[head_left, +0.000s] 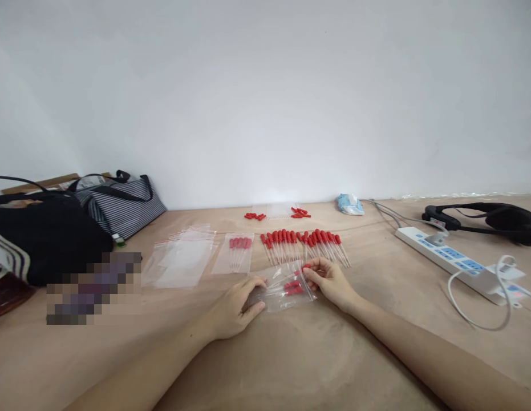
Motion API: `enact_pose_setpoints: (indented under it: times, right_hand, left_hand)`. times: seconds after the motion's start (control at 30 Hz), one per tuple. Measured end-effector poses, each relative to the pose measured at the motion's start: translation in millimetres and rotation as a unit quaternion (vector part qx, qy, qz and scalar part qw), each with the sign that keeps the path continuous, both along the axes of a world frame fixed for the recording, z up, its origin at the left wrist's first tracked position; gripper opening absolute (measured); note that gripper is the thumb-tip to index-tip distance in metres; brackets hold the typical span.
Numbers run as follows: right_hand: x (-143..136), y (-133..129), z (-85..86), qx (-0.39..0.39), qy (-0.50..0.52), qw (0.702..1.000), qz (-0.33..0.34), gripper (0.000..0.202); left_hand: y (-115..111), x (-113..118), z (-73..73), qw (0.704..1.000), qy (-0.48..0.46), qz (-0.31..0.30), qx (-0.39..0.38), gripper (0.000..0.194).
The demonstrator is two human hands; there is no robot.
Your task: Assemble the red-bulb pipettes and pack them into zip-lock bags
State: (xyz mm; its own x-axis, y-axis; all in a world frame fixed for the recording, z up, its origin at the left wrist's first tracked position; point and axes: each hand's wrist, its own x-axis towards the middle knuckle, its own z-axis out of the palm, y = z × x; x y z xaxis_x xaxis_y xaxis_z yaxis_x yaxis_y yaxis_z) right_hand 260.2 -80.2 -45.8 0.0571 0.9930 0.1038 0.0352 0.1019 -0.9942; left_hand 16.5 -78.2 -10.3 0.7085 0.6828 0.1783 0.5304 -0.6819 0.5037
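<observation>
A clear zip bag (276, 299) lies in front of me with several red-bulbed droppers (293, 287) inside it, bulbs toward the right. My left hand (237, 305) grips the bag's left end between thumb and fingers. At the bag's right-hand mouth, my right hand (329, 282) pinches a dropper by its red bulb (306, 267); its tube points left into the bag. Just beyond are two fanned groups of loose droppers, a left group (282, 242) and a right group (323, 242). A filled bag of droppers (239, 251) lies behind my left hand.
Flat bags (182, 257) are stacked at left, near a striped bag (128, 202) and a black bag (51, 234). Red bulbs (254, 216) and thin tubes lie near the wall. A blue-white crumpled item (351, 204), power strip (453, 260) with cables and black headset (483, 220) occupy the right.
</observation>
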Motion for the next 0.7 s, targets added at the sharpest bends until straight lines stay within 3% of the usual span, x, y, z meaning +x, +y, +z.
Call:
enact_pose_setpoints:
  times: [0.13,0.27,0.3,0.37,0.43,0.5,0.6,0.7]
  right_hand:
    - [2.4,-1.1,6.1,0.04,-0.141,0.986,0.084,0.022]
    - [8.5,2.6,10.9,0.062,-0.227,0.961,0.146,0.025]
    - [11.3,5.6,12.2,0.057,-0.247,0.959,0.128,0.026]
    - [18.5,15.5,15.8,0.062,-0.315,0.947,0.031,0.023]
    - [25.1,29.9,21.4,0.067,-0.397,0.91,-0.094,0.016]
    - [27.5,46.4,27.7,0.034,-0.452,0.876,-0.162,0.014]
    - [20.1,67.8,35.1,-0.031,-0.495,0.846,-0.196,0.028]
    - [7.0,79.8,37.7,-0.069,-0.514,0.834,-0.187,0.033]
  left_hand:
    - [-0.9,0.2,0.9,0.999,0.029,0.029,-0.01,0.037]
    - [-1.0,1.6,3.2,0.999,0.034,0.018,0.0,0.035]
    - [-0.9,1.8,3.4,0.999,0.032,0.011,0.003,0.033]
    - [-0.3,1.9,3.0,1.0,0.029,-0.004,0.009,0.03]
    - [0.6,1.2,1.5,1.0,0.026,-0.01,0.015,0.029]
    - [1.5,0.3,-0.5,1.0,0.021,-0.01,0.019,0.029]
    - [2.3,-0.8,-2.0,1.0,0.02,-0.008,0.017,0.03]
    - [2.0,-1.2,-1.1,1.0,0.026,-0.005,0.012,0.03]
